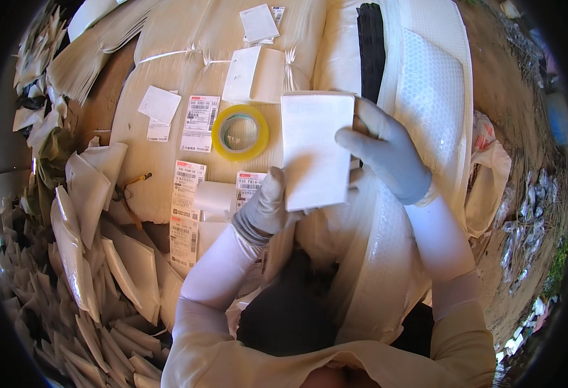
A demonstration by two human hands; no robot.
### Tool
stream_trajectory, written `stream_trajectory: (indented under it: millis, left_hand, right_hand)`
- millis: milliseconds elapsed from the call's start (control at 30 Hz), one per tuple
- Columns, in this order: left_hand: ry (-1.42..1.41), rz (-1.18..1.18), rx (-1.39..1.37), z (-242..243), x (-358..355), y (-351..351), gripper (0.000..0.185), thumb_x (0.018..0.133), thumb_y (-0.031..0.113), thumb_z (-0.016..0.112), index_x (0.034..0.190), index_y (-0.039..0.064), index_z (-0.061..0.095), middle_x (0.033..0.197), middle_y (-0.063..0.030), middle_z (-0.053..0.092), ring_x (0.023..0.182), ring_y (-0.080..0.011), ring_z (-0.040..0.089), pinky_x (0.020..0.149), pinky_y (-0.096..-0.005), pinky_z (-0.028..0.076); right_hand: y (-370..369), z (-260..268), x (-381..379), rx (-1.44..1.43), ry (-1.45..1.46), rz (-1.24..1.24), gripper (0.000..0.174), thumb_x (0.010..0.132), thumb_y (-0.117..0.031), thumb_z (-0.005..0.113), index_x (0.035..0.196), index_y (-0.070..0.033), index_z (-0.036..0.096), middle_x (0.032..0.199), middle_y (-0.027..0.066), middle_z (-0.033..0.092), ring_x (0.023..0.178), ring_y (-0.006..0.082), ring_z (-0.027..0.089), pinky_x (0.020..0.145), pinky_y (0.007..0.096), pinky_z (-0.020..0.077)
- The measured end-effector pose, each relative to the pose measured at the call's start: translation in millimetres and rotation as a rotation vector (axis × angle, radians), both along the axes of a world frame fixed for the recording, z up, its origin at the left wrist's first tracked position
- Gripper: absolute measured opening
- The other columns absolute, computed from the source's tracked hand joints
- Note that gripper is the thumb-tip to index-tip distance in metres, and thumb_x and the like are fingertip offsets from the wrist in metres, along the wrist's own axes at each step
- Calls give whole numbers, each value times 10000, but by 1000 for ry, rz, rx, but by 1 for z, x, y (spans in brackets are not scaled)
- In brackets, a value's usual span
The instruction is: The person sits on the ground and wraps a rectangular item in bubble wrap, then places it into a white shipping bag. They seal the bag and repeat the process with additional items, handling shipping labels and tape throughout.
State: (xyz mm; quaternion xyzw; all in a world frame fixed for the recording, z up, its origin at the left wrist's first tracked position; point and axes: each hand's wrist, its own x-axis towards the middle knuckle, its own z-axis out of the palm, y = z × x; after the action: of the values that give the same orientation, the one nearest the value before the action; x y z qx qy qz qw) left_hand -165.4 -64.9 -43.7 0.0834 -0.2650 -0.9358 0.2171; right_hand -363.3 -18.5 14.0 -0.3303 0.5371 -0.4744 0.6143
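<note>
Both my hands wear grey gloves and hold a stack of white paper sheets [317, 150] upright over the work surface. My left hand [264, 208] grips its lower left corner, thumb along the edge. My right hand [386, 148] holds the right side, its thumb on the front face and its fingers partly hidden behind. Left of the stack lies a yellow-edged roll of clear tape [264, 133]. Printed shipping labels [200, 123] lie beside the roll and below it. A folded white paper piece [240, 72] sits above the roll.
Tied bundles of pale foam sheeting [163, 39] form the surface. Bubble wrap [429, 92] and a black folded strip [371, 53] lie to the right. Many pale flat packets [134, 271] are heaped at lower left. A white bag [487, 179] lies on the ground at far right.
</note>
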Motion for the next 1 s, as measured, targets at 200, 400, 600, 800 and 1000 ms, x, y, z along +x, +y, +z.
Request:
stream_trajectory:
  millis: [200, 400, 600, 800, 1000]
  left_hand:
    - [-81, -96, 150, 10, -7, 1, 1064, 841, 610, 725, 1576, -20, 282, 1498, -263, 486, 1307, -423, 571, 1090, -574, 485]
    - [-156, -171, -78, -13, 5, 1, 926, 895, 571, 686, 1507, -55, 387, 1396, -249, 569, 1237, -331, 618, 979, -451, 550]
    - [-164, -50, -134, -9, 5, 4, 1106, 827, 767, 655, 1559, 6, 328, 1476, -233, 511, 1348, -358, 542, 1024, -505, 539]
    - [-21, 97, -100, -18, 7, -8, 1109, 860, 785, 592, 1586, 11, 269, 1554, -207, 439, 1378, -326, 523, 1123, -483, 463]
    - [9, 196, -7, -23, 13, -25, 827, 987, 466, 618, 1584, 6, 275, 1546, -219, 456, 1374, -362, 530, 1151, -501, 433]
  right_hand:
    - [4, -14, 2, -385, 370, -103, 781, 897, -131, 731, 1576, -25, 360, 1421, 124, 558, 1299, 213, 538, 1114, 357, 420]
    - [-3, -17, -10, -784, 1136, -33, 710, 796, -209, 835, 1444, -87, 573, 1420, 161, 568, 1271, 359, 558, 1071, 450, 453]
    - [-2, -10, -12, -869, 1192, -33, 572, 804, -202, 814, 1345, -98, 659, 1401, 152, 583, 1233, 360, 582, 1039, 473, 477]
    - [4, -20, -23, -966, 460, 159, 296, 929, -314, 734, 1047, -43, 746, 1239, 191, 679, 1117, 329, 665, 993, 464, 510]
    - [15, -15, -20, -429, 4, 249, 220, 974, -201, 689, 930, 13, 710, 1048, 140, 723, 956, 201, 684, 852, 319, 542]
